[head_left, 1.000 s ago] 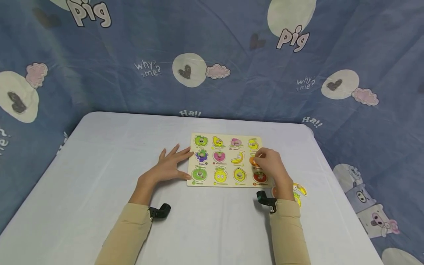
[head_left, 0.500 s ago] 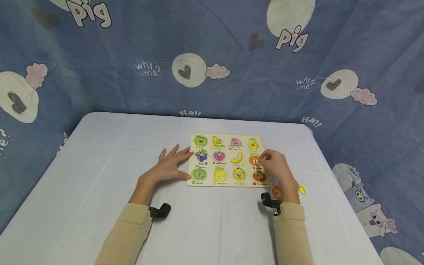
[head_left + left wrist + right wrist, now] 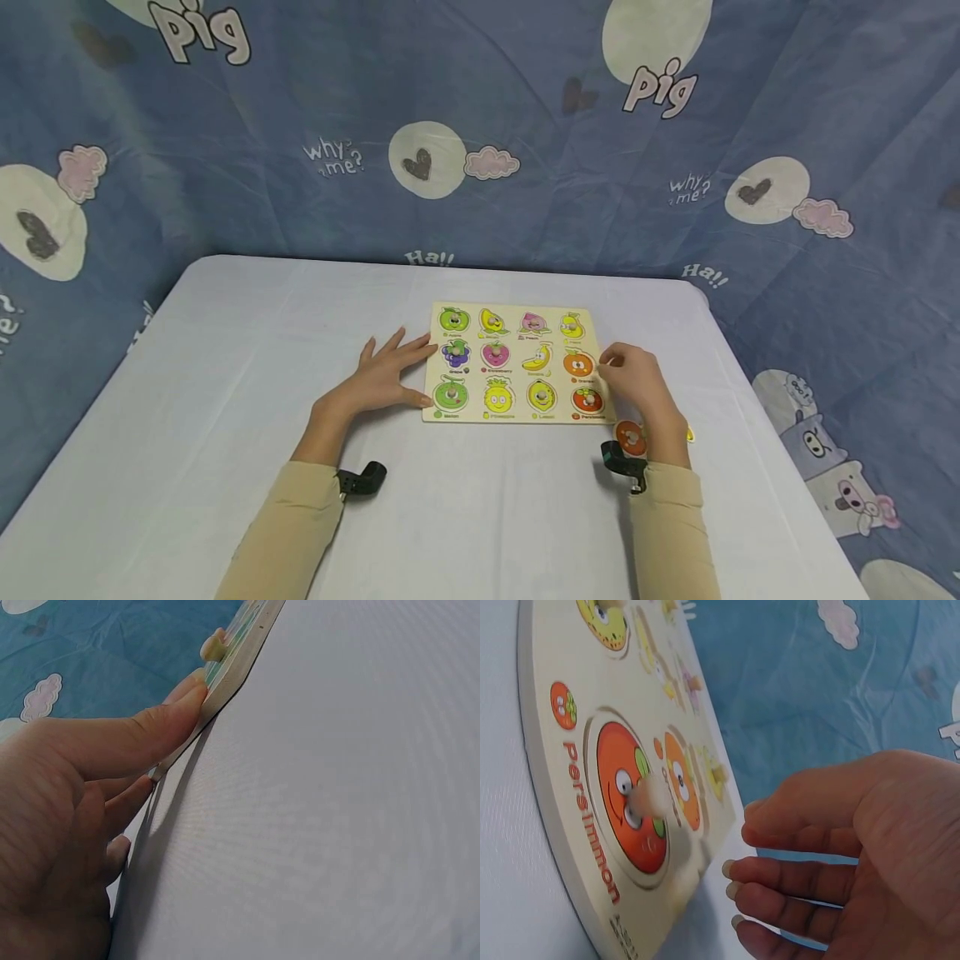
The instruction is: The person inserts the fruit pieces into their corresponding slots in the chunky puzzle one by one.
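A wooden fruit puzzle board [image 3: 520, 412] lies on the white table, with rows of fruit pieces and pictures. My left hand [image 3: 384, 377] is spread at its left side, thumb and fingertips touching the edge; the left wrist view shows the thumb [image 3: 146, 739] against the rim. Just off the right edge is my right hand [image 3: 636, 379], fingers loosely bent, nothing in them. Nearby, the orange piece [image 3: 578, 363] sits in its place, above the persimmon piece [image 3: 587, 400] with its wooden knob. Whether every slot holds a piece is too small to tell.
A round orange-brown piece [image 3: 631, 437] lies loose beside my right wrist. Behind that forearm a bit of a yellow piece [image 3: 690, 434] shows, mostly hidden. Dark wrist cameras stick out inward from both sleeves. A blue printed cloth [image 3: 480, 217] hangs behind the table.
My right hand has let go of the orange piece and drawn back to the right, off the board. The right forearm now covers more of the loose pieces. My left hand stays put.
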